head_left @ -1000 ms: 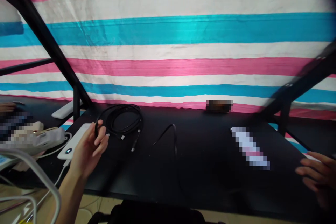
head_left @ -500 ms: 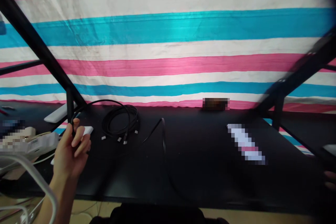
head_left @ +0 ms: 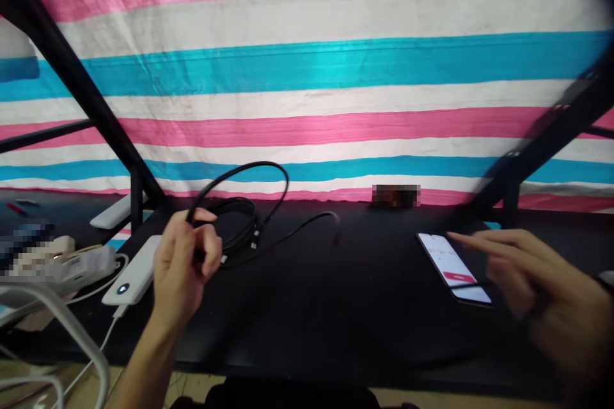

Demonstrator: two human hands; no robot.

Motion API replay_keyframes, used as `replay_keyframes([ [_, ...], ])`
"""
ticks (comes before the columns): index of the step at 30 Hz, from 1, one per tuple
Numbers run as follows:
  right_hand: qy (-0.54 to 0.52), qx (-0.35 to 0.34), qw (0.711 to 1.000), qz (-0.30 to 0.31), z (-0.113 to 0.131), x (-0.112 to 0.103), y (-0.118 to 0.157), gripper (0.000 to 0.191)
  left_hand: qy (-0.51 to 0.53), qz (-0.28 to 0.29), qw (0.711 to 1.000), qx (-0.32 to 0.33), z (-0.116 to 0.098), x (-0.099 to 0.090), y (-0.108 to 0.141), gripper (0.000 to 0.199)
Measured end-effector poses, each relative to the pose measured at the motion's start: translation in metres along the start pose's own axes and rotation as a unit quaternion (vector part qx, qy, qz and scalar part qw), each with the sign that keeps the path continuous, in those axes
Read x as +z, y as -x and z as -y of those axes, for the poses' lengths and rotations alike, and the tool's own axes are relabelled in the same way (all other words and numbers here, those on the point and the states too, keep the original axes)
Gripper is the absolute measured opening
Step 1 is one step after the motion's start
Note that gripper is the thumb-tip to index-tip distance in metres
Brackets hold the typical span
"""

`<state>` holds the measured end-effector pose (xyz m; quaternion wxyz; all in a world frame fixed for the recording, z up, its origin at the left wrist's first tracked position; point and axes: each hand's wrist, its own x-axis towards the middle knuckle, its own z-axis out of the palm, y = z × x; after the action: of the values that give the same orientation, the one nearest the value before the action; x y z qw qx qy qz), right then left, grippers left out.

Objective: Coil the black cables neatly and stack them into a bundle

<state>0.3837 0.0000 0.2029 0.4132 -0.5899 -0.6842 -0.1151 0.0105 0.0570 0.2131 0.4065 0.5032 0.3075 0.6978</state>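
A black cable [head_left: 240, 172] is pinched in the left hand [head_left: 180, 265], fingers closed around it, and lifted in a loop above the black table [head_left: 307, 313]. The rest of the cable runs down to a coiled bundle [head_left: 235, 230] lying near the table's back edge, left of centre. A white power bank [head_left: 132, 271] sits at the left edge, just beside the left hand. The right hand [head_left: 532, 281] is held open, fingers spread, nothing gripped, over a lit phone [head_left: 453, 267] lying toward the table's right edge.
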Motion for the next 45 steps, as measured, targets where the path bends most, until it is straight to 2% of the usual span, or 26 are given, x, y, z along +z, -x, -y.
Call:
replay_keyframes([
  [1, -0.029, -0.043, 0.998, 0.023, 0.015, 0.009, -0.005, 0.032, -0.003, 0.008, 1.0, -0.008, -0.001, 0.009, 0.003, 0.026],
  [2, -0.031, -0.085, 0.996, 0.023, 0.03, 0.018, -0.01, 0.046, -0.002, 0.018, 1.0, -0.02, -0.001, 0.017, 0.005, 0.027],
  [3, -0.021, -0.111, 0.993, 0.017, 0.044, 0.027, -0.014, 0.051, -0.001, 0.031, 0.999, -0.034, -0.001, 0.024, 0.008, 0.028],
  [5, -0.005, -0.166, 0.985, 0.049, 0.065, 0.045, -0.019, 0.044, -0.004, 0.057, 0.997, -0.052, 0.001, 0.031, 0.012, 0.028],
  [7, 0.001, -0.195, 0.977, 0.088, 0.074, 0.06, -0.021, 0.019, -0.017, 0.071, 0.996, -0.048, 0.003, 0.032, 0.014, 0.029],
  [8, 0.002, -0.199, 0.975, 0.098, 0.073, 0.067, -0.022, 0.015, -0.026, 0.069, 0.996, -0.044, 0.005, 0.03, 0.013, 0.029],
  [10, 0.008, -0.185, 0.979, 0.084, 0.064, 0.077, -0.022, 0.032, -0.048, 0.046, 0.997, -0.031, 0.009, 0.022, 0.011, 0.029],
  [14, 0.052, -0.101, 0.993, 0.012, 0.033, 0.089, -0.021, 0.043, -0.087, -0.022, 0.996, 0.02, 0.023, 0.003, 0.004, 0.025],
  [16, 0.063, -0.065, 0.996, 0.009, 0.026, 0.091, -0.021, 0.043, -0.12, -0.023, 0.992, 0.021, 0.03, -0.002, 0.002, 0.024],
  [19, 0.051, -0.043, 0.998, -0.014, 0.039, 0.091, -0.023, 0.043, -0.209, 0.044, 0.977, 0.007, 0.034, 0.006, 0.002, 0.024],
  [23, 0.066, -0.041, 0.991, -0.11, 0.084, 0.094, -0.03, 0.039, -0.287, 0.195, 0.936, 0.053, 0.034, 0.036, 0.007, 0.026],
  [26, 0.08, -0.035, 0.986, -0.139, 0.11, 0.102, -0.032, 0.034, -0.264, 0.24, 0.934, -0.008, 0.037, 0.055, 0.019, 0.03],
  [29, 0.064, -0.018, 0.993, -0.101, 0.119, 0.109, -0.03, 0.03, -0.288, 0.246, 0.924, -0.049, 0.042, 0.062, 0.035, 0.019],
  [32, 0.026, -0.029, 0.997, -0.062, 0.118, 0.108, -0.026, 0.025, -0.364, 0.251, 0.897, -0.014, 0.046, 0.063, 0.041, 0.037],
  [33, 0.002, -0.038, 0.998, -0.051, 0.116, 0.106, -0.026, 0.022, -0.372, 0.251, 0.894, -0.006, 0.046, 0.062, 0.04, 0.033],
  [36, -0.09, -0.042, 0.995, -0.019, 0.109, 0.1, -0.025, 0.006, -0.331, 0.224, 0.917, 0.004, 0.043, 0.057, 0.033, 0.013],
  [38, -0.17, -0.031, 0.985, 0.026, 0.102, 0.099, -0.025, 0.02, -0.298, 0.183, 0.937, 0.012, 0.04, 0.051, 0.029, 0.014],
  [40, -0.269, -0.001, 0.957, 0.105, 0.095, 0.103, -0.023, 0.027, -0.278, 0.143, 0.95, 0.015, 0.037, 0.043, 0.028, 0.012],
  [43, -0.402, 0.088, 0.883, 0.228, 0.087, 0.111, -0.012, 0.01, -0.246, 0.079, 0.966, -0.02, 0.037, 0.033, 0.03, 0.014],
  [45, -0.478, 0.149, 0.821, 0.275, 0.087, 0.116, -0.002, 0.027, -0.193, 0.009, 0.979, -0.062, 0.04, 0.029, 0.03, 0.02],
])
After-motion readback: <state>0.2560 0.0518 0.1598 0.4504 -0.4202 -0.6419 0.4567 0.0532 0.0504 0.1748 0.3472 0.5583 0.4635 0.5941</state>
